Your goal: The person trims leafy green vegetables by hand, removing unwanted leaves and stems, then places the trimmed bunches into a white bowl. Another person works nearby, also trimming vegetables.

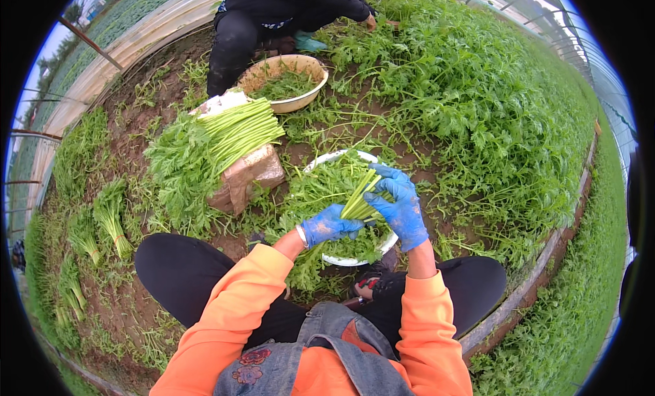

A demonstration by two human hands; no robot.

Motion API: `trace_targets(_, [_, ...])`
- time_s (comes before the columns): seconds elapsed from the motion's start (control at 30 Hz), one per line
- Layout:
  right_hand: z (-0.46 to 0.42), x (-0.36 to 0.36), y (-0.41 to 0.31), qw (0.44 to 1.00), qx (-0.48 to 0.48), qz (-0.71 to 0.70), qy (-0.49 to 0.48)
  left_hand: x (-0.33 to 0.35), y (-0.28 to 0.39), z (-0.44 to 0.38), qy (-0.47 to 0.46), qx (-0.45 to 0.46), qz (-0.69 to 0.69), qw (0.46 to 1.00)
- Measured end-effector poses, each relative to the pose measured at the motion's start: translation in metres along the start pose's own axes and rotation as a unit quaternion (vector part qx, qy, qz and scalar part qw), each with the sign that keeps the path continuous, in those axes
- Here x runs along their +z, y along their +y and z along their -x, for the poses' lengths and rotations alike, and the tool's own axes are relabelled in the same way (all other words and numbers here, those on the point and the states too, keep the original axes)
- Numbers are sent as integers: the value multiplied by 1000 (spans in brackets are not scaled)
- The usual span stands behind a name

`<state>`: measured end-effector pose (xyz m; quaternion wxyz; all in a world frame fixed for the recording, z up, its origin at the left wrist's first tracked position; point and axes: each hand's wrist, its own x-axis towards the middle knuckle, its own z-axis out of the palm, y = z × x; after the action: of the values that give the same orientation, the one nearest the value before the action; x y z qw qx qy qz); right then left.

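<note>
My left hand (pixel 332 225), in a soiled blue glove, is closed around a small bunch of leafy green stalks (pixel 358 197). The cut stem ends point up and away from me, and the leaves hang below my wrist. My right hand (pixel 398 206), gloved the same way, has its fingers curled on the stem ends; its fingertips are partly hidden. Both hands are over a white basin (pixel 344 261) heaped with loose greens (pixel 327 181). Left of the basin, a thick pile of aligned stalks (pixel 245 132) lies across a block wrapped in brown material (pixel 250 178).
A person (pixel 286 12) in dark clothes crouches ahead, one hand among the growing greens (pixel 471 78). Near them stands a cream basin (pixel 307 96) with trimmings. Tied bunches (pixel 113 222) lie on the soil at left. A board edging (pixel 532 288) borders the bed at right.
</note>
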<state>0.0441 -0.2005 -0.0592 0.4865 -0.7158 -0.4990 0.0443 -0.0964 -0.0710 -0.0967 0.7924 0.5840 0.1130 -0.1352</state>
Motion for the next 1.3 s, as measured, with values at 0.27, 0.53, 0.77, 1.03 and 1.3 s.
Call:
trace_targets(0.27, [1, 10, 6, 952, 175, -245, 63, -4, -5, -2, -23, -16, 38, 999])
trace_targets(0.53, [2, 9, 12, 901, 319, -291, 34, -4, 11, 4, 7, 24, 122, 992])
trace_targets(0.77, [9, 19, -5, 811, 360, -459, -46, -1, 5, 4, -38, 22, 129, 991])
trace_targets(1.03, [5, 10, -14, 809, 337, -480, -38, 3, 19, 11, -48, 36, 130, 990])
trace_targets(1.3, [-10, 15, 1, 806, 254, -519, 130, 0, 13, 8, -90, 21, 122, 988])
